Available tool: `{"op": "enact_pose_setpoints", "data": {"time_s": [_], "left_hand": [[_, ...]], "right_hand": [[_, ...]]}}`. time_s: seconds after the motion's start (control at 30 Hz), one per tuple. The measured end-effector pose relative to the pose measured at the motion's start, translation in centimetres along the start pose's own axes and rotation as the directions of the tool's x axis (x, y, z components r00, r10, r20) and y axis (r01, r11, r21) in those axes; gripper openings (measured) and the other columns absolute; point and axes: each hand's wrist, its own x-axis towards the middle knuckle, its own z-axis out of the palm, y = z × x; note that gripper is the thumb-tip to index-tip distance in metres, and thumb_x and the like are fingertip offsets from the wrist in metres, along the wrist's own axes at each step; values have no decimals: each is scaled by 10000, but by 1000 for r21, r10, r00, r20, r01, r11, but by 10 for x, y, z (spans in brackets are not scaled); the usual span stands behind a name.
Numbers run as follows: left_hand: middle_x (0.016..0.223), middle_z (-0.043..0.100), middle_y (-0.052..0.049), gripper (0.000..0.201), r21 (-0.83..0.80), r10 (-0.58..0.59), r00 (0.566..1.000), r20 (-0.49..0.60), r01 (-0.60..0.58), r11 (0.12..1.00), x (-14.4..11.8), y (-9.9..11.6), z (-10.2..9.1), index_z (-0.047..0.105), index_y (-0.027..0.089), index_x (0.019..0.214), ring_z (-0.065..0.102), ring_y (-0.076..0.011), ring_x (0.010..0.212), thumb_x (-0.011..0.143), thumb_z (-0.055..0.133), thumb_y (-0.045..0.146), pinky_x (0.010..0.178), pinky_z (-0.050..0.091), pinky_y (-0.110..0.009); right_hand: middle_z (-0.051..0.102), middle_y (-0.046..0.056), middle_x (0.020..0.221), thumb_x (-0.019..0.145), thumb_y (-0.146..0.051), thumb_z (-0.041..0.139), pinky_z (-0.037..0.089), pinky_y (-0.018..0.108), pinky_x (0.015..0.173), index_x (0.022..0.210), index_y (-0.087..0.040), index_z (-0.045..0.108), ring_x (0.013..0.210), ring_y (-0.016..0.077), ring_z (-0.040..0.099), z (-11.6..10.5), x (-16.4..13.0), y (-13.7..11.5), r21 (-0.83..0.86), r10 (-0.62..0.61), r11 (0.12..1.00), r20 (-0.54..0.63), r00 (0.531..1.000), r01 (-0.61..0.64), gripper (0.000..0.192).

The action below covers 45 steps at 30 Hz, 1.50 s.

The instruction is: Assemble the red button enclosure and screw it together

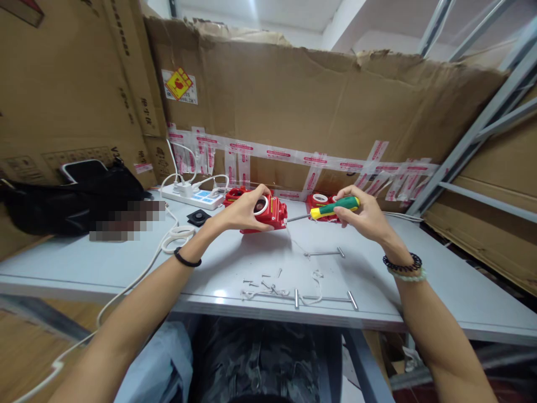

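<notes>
My left hand (252,210) grips a red box-shaped housing (274,211) with a white ring on its face, tilted just above the table. In my right hand (356,211) is a screwdriver (335,207) with a green and yellow handle. Its shaft points left, and the tip meets or nearly meets the housing's right side. Behind the screwdriver sits a second red housing (319,199) with a white ring. Another red housing (235,194) is partly hidden behind my left hand. Several loose screws (263,284) and small T-shaped metal rods (325,253) with thin cords lie in front.
A white power strip (193,195) with plugs and cables stands at the back left, near a small black square part (198,218). A black bag (75,196) with a phone on it lies at far left. Cardboard (293,101) walls the table's back; metal shelving (470,134) rises right.
</notes>
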Motion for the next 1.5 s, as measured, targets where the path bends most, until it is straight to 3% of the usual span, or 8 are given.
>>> {"op": "enact_pose_setpoints", "data": {"time_s": [0.1,0.23,0.3,0.37,0.5,0.7,0.9,1.5], "left_hand": [[987,570,-41,655,18,-4,1000,-1,4,1000,0,-1,0,404,203,1091,550,-199,832,586,741,447,713,415,-301],[996,569,-50,654,38,2,1000,9,-2,999,0,-1,0,405,205,1091,549,-213,847,592,740,462,709,416,-309],[992,569,-49,640,38,14,1000,2,-14,999,0,0,-1,404,202,1086,549,-198,819,599,739,445,698,416,-300],[988,569,-44,631,39,16,1000,-5,-16,999,0,0,-2,403,203,1081,549,-185,793,598,741,431,690,415,-292],[969,573,-39,625,44,9,1000,1,-9,999,0,-1,-2,410,204,1074,552,-192,808,592,743,424,697,413,-289],[977,567,-36,657,16,0,1000,29,0,1000,0,-2,0,409,207,1084,549,-196,819,583,746,468,701,413,-289],[973,569,-34,682,3,-29,999,43,29,1000,0,-2,3,401,218,1091,558,-206,831,575,747,498,696,415,-297],[966,558,-16,678,-109,-92,995,28,95,990,-2,4,0,420,235,1093,551,-219,861,568,752,505,701,432,-325]], "right_hand": [[518,-41,457,800,-442,593,354,211,392,757,-158,578,390,90,466,4,1,1,-60,52,997,-17,998,-53,287],[519,-25,505,805,-441,582,336,210,417,635,-155,582,447,80,447,7,2,6,-209,-24,978,-124,992,-3,332],[570,-27,623,757,-370,637,383,205,426,768,-170,577,478,85,494,5,2,7,-158,-25,987,-79,997,12,209],[592,-30,695,721,-315,664,420,209,415,876,-186,538,466,88,529,2,1,6,-68,16,998,2,1000,-16,238],[570,-41,573,784,-396,618,412,204,386,853,-172,558,398,88,519,1,0,1,-48,86,996,103,991,-82,241],[484,-28,405,837,-509,534,342,196,361,524,-157,523,356,70,438,11,3,4,-95,83,991,-95,992,-92,471],[484,-52,384,788,-456,619,355,204,314,658,-155,622,316,84,423,14,3,5,86,104,992,-212,972,-88,328],[444,-54,344,716,-401,677,299,202,234,559,-178,585,262,86,388,15,7,8,381,240,920,-362,901,-92,288]]}}
